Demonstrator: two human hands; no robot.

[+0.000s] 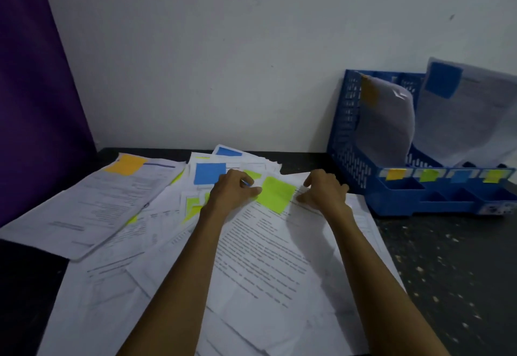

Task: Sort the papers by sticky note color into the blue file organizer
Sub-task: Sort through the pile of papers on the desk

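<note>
On desk (447, 257) | paper (265, 257) lengthwise near-far | green note (275, 194) far end

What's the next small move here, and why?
Probably lift the white printed sheet bearing the lime-green sticky note off the pile: the left hand and right hand both rest at its top edge, either side of the note, and the green tab on the blue plastic file organizer marks its slot.

Both arms (195, 257) are bare as far as they show. The left hand (233, 190) has a small shiny blue thing (246, 183) at one finger.
</note>
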